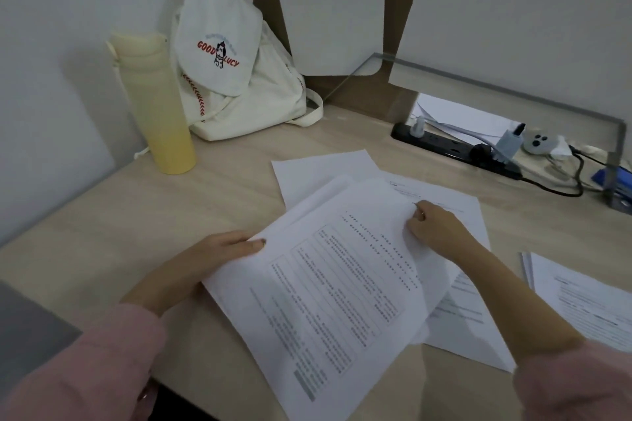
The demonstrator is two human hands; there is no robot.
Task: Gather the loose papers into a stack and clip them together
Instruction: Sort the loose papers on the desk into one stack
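Left hand (225,251) grips the left edge of the papers (328,290), on the desk (85,232), thumb on top, right hand (436,227) curls on their far corner, maybe pinching it, more sheets (458,335) underneath.

Bundle of printed pages (328,284) held at two edges, other papers lying loose around the grip.
The bundle is fanned and tilted, perhaps three or four white sheets. The left hand (219,249) pinches its near-left edge and the right hand (434,225) its far corner. A blank sheet (321,171) lies beyond the grip, a printed sheet (461,328) beneath it, and a small pile (581,297) well right of it.
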